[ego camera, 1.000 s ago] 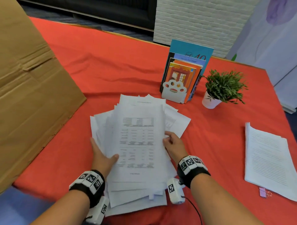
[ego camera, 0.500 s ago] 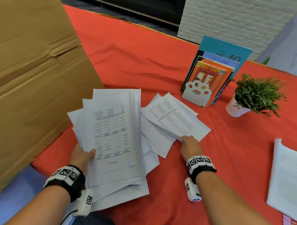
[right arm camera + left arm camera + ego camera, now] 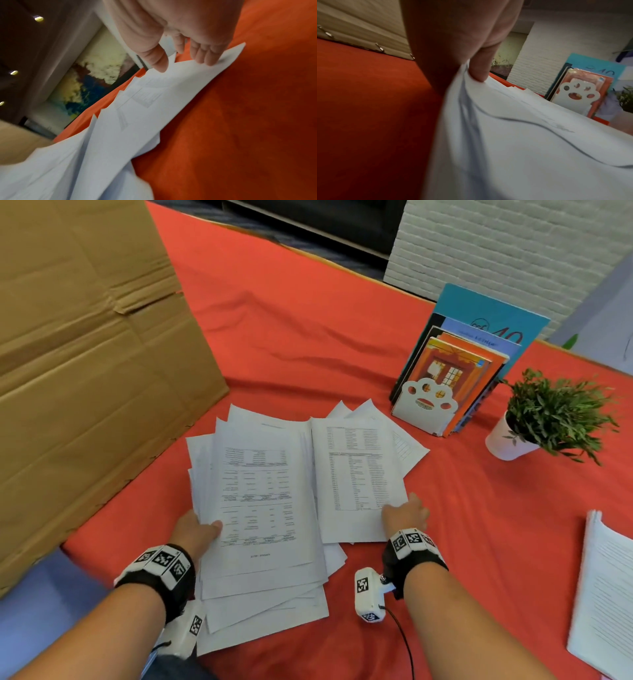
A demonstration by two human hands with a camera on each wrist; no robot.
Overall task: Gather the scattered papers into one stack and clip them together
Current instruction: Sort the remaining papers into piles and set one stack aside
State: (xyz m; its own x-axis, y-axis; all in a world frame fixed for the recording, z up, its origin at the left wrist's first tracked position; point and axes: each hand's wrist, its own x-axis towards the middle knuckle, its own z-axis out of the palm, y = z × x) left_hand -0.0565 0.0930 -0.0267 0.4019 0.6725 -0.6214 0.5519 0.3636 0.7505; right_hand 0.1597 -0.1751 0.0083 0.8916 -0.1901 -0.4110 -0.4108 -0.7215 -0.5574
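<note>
Two loose piles of papers are lying side by side on the red tabletop (image 3: 308,313), near the front edge. They are touching in the middle, but they are not one stack yet.

The left hand (image 3: 197,534) is gripping the left pile (image 3: 260,508) at its edge. In the left wrist view the thumb (image 3: 479,65) is pressing on top of the sheets, and the other fingers are hiding under them. The sheets there are bending and sticking out at different angles.

The right hand (image 3: 406,513) is resting on the right pile (image 3: 356,474), at its near right corner. Its fingers (image 3: 204,55) are lying almost straight, pushing down on the paper, not curling round it.

I am thinking the job is about half done. The piles are needing to come together, then the edges are needing squaring up, and then the clip is going on.

No clip is showing anywhere. Another stack (image 3: 603,594) is sitting well apart on the right, cut off by the edge of the picture, and I cannot tell if it belongs to the job. A big cardboard box (image 3: 85,371) is standing on the left, and books (image 3: 455,371) and a plant (image 3: 551,416) are standing behind. The print on the pages is too small to read. Both wrist views are blurry.
</note>
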